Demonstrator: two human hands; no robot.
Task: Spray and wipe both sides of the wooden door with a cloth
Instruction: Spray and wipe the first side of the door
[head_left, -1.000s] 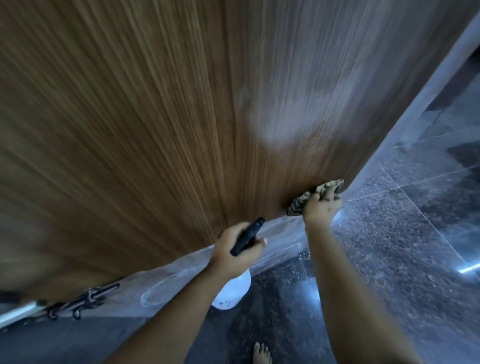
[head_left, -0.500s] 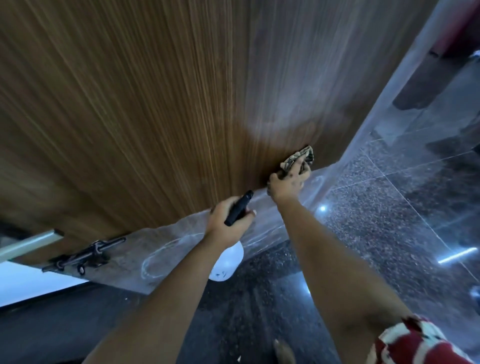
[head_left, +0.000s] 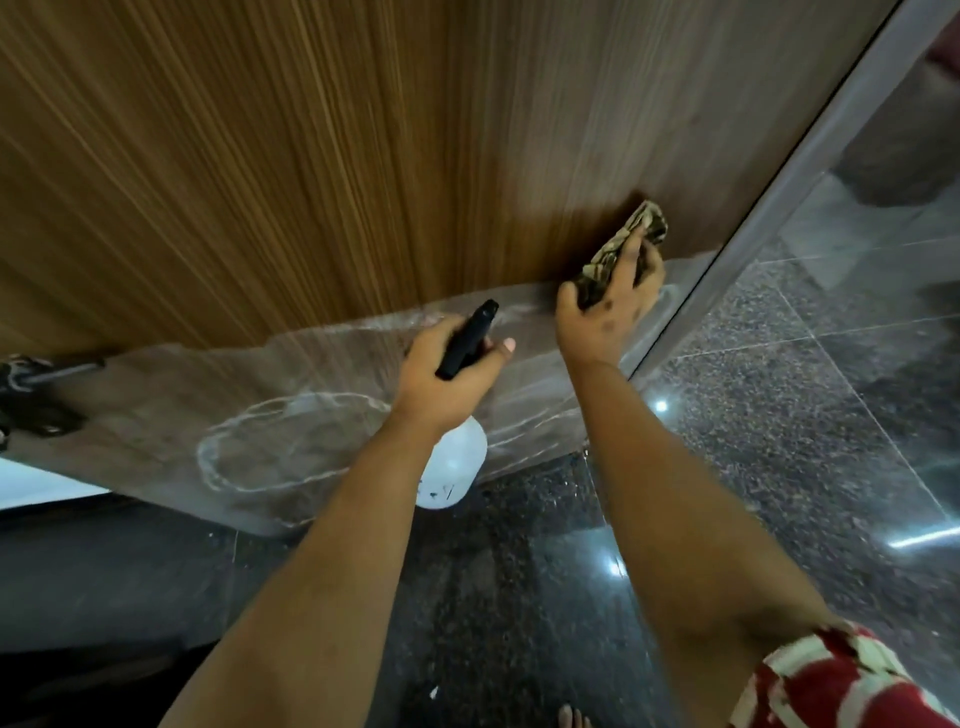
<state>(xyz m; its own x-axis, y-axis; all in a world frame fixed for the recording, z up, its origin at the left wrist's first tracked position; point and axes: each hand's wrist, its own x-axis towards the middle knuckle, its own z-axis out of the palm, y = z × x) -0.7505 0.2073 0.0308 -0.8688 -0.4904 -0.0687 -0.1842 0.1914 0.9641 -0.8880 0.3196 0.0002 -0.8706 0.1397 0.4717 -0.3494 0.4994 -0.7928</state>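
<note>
The right hand (head_left: 605, 306) presses a crumpled patterned cloth (head_left: 626, 243) against the lower part of the wooden door (head_left: 322, 156), fingers curled over the cloth near the door's right edge. The left hand (head_left: 447, 379), just beside it and lower, grips the black head of a spray bottle (head_left: 457, 467), whose white body hangs below the wrist. A film-covered strip (head_left: 270, 415) runs along the door's bottom above the dark speckled floor (head_left: 779, 415).
</note>
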